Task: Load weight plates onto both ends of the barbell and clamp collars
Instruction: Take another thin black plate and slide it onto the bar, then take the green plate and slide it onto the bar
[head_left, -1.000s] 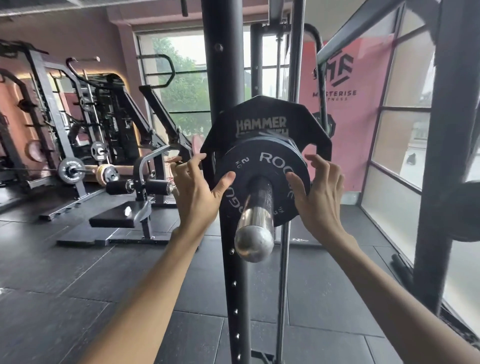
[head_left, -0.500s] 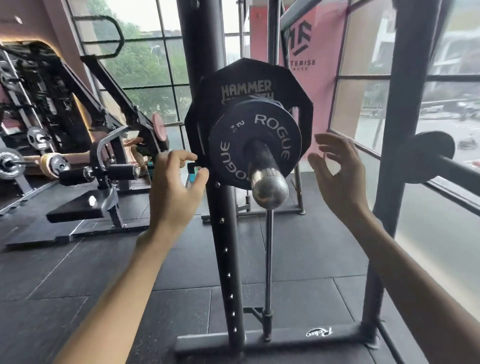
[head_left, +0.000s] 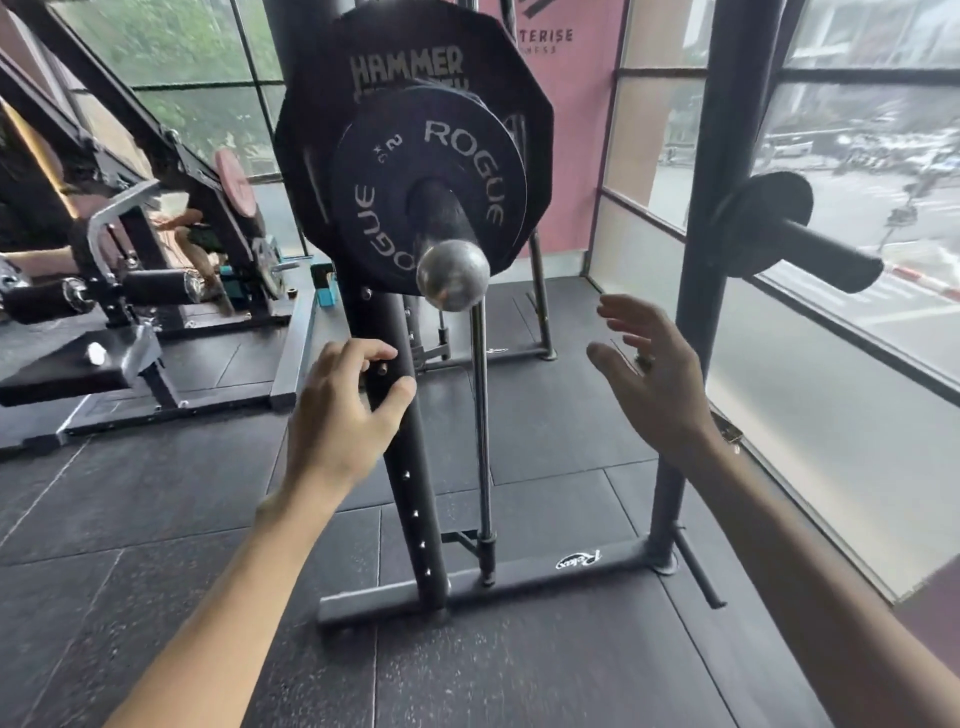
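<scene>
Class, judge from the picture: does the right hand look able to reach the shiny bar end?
Probably yes: the right hand hangs open, empty, below and right of the bar end, with only air between them.

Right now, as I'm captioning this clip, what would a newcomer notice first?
Top centre, a small Rogue plate sits in front of a bigger Hammer plate on the bar, whose shiny end pokes out with no collar visible. Below, both hands hold nothing: the left hand before the rack post, the right hand open.
</scene>
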